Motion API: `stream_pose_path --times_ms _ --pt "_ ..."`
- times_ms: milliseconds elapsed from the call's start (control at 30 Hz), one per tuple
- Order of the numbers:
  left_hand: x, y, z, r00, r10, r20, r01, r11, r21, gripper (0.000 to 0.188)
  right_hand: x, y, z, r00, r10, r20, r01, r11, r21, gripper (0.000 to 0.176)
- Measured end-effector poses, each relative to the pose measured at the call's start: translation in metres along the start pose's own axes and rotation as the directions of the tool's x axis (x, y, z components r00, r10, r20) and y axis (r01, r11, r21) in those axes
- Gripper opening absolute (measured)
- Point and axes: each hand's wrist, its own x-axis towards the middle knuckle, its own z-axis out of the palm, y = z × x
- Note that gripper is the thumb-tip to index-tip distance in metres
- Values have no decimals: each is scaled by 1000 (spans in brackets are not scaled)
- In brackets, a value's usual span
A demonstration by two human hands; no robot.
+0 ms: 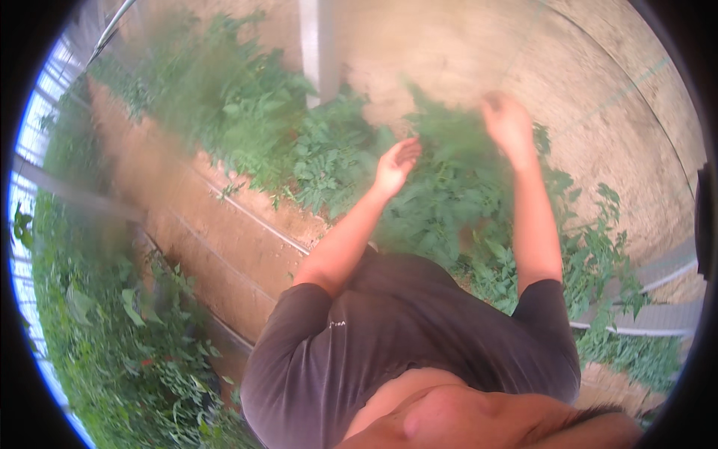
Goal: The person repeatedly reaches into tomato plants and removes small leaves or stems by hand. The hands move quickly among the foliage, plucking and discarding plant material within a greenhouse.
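Leafy green plants [437,207], which look like tomato plants, grow in a row before me. My left hand [398,165] hovers at their left side, palm turned inward and fingers loosely curled; I see nothing in it. Higher and to the right, my right hand [509,123] is raised beside the blurred plant tops [454,126]. Its thumb and fingertips are bent towards each other. Motion blur hides whether a thin stem or string lies between them.
A pale upright post [318,50] stands within the row. On the left, a soil path [207,241] with thin rails or pipes [258,219] runs beside another dense plant row [112,314]. Sandy-coloured ground or sheeting [606,118] spreads at the right, with grey curved strips [645,320] below it.
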Motion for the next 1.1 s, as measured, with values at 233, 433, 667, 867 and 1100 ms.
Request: stream_pose_path --times_ms 233,433,667,867,1100 --pt "-59 -61 -166 916 -176 -360 313 876 367 33 -99 -101 39 972 61 -229 61 869 491 15" --pt "-29 -38 -287 864 -179 -471 373 855 360 30 -125 -158 165 950 88 300 -293 583 758 38" --pt "96 106 -425 813 369 -450 46 730 682 24 -50 -250 247 906 66 417 -345 687 639 46" --pt "231 164 -469 791 549 -270 -115 567 816 38 122 -356 300 960 -104 261 -57 837 545 30" --pt "273 163 -462 852 484 -199 -155 597 787 46 300 -436 400 782 -382 492 1 791 612 40"
